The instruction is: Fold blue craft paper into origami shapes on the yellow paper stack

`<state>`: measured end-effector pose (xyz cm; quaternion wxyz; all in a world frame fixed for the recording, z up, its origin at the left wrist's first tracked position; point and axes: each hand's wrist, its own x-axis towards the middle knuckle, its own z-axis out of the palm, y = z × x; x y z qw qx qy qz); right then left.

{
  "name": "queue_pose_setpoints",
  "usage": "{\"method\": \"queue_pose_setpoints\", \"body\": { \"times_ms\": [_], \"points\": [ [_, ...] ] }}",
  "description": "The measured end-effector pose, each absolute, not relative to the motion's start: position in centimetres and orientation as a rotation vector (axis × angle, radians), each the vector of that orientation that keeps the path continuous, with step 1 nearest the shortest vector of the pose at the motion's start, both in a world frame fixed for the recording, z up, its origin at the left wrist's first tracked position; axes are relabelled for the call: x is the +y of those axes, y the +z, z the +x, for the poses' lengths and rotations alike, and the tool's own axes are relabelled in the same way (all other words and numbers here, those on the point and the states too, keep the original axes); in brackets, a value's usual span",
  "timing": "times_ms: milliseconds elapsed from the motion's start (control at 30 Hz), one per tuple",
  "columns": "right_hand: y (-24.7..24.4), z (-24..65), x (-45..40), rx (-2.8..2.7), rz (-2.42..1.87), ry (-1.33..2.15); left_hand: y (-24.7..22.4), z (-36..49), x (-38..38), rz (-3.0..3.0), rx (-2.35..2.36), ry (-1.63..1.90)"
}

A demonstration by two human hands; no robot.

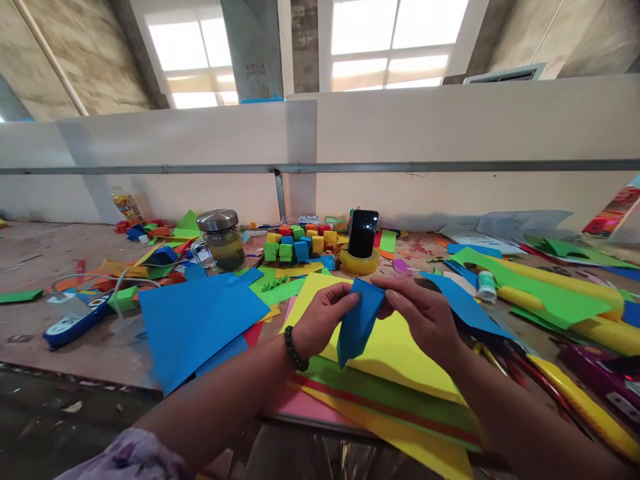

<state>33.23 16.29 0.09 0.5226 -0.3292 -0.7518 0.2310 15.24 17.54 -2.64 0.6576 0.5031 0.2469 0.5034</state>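
Note:
A small folded piece of blue paper (359,327) is held up between both hands, tilted, above a stack of coloured sheets. My left hand (320,317) pinches its upper left side, thumb in front; a dark bead bracelet circles that wrist. At the top right corner of the piece, my right hand (425,313) grips with thumb and fingertips, some of them hidden behind it. Below lies a yellow sheet (400,353) over green, red and pink ones. Larger blue sheets (200,320) lie left of my left hand.
Small coloured paper cubes (301,250) cluster at the back. A phone (363,233) stands in a tape roll (359,262). Left of these is a lidded glass mug (221,243). A blue-and-white power strip (80,320) lies far left. Scissors-like handles (493,363) and a glue bottle (486,287) sit right.

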Motion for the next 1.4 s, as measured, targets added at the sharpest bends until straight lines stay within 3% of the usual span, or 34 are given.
{"method": "queue_pose_setpoints", "body": {
  "times_ms": [1400],
  "points": [
    [1.0, 32.4, 15.8, -1.709, -1.07, 0.486, -2.6, 17.1, 14.9, 1.163, 0.589, 1.06]
  ]
}}
